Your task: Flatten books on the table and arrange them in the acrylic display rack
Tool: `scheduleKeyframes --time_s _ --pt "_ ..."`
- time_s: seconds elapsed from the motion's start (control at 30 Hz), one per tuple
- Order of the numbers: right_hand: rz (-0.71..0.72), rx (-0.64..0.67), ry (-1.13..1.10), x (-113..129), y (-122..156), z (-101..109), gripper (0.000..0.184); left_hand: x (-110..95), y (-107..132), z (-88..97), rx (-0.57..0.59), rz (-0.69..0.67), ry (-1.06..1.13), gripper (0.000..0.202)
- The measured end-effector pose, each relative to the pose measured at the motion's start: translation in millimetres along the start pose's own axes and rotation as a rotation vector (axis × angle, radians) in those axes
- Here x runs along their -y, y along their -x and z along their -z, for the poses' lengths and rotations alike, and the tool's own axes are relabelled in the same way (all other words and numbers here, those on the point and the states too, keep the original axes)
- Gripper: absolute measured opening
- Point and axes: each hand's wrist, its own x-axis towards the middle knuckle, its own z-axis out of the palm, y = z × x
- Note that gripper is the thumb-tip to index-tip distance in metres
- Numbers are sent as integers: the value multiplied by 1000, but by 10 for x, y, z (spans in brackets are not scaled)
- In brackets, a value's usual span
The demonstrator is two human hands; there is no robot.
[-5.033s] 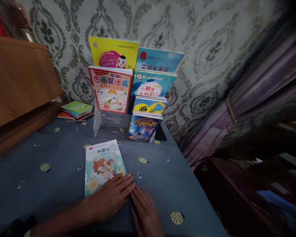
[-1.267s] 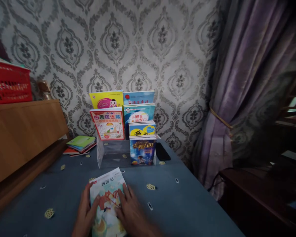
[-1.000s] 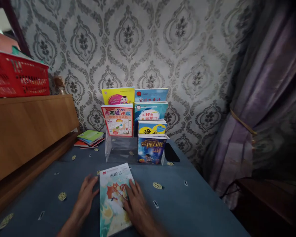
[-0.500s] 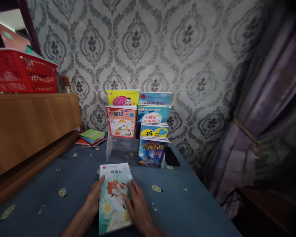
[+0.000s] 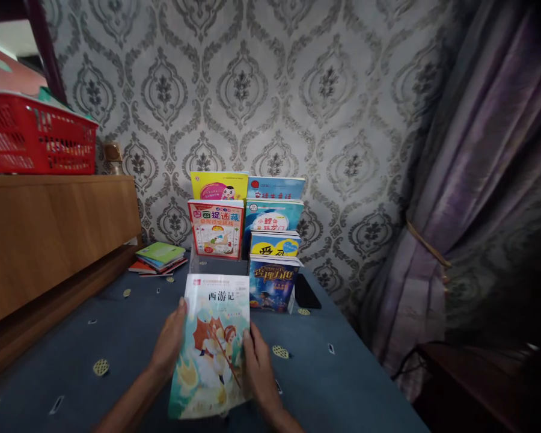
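Observation:
A book point(image 5: 214, 349) with a white-and-green illustrated cover is held between my two hands, tilted up in front of the book rack. Along its left edge, my left hand point(image 5: 170, 337) grips it with the thumb at the front. My right hand point(image 5: 259, 364) closes on the right edge. Behind stands a clear stepped rack point(image 5: 292, 305), partly hidden by the book. It bears a red-bordered book point(image 5: 217, 231), a yellow book point(image 5: 220, 185), blue books point(image 5: 275, 214) and, lowest on the right, a dark blue book point(image 5: 273, 282).
A small pile of books point(image 5: 160, 255) lies at the left beside a wooden cabinet point(image 5: 58, 240), with a red basket point(image 5: 36, 132) on top. A black phone-like slab point(image 5: 307, 291) lies right of the rack on the blue tablecloth point(image 5: 130, 337). A purple curtain point(image 5: 428, 252) hangs at the right.
Both hands have raised the book and tilted its top up, so it now covers the rack's lower left part. My right hand has shifted from over the cover to its right edge.

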Motion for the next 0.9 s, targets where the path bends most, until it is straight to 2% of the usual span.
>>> scheduleKeyframes --time_s 0.07,0.2,0.33,0.43,0.57,0.7,0.9 --pt "107 50 -31 216 -166 14 63 -253 -45 23 -38 -119 -134 65" --pt "375 220 -16 751 -598 71 39 -901 -229 2 185 -495 -318 69" --pt "573 151 72 1285 -1075 102 25 -1457 -556 -50 208 -791 -457 70" --pt "685 136 149 1598 -1383 69 19 -1712 -831 -108 126 -926 -475 68" --pt "780 77 184 1796 -1685 -41 14 -1876 -1109 -229 11 -1044 -356 62" --pt "832 35 174 1774 -1870 -147 11 -1889 -1259 -318 44 -1073 -253 65" --pt "843 -3 194 1632 -1962 -234 12 -1763 -1430 -283 97 -1037 -210 61"
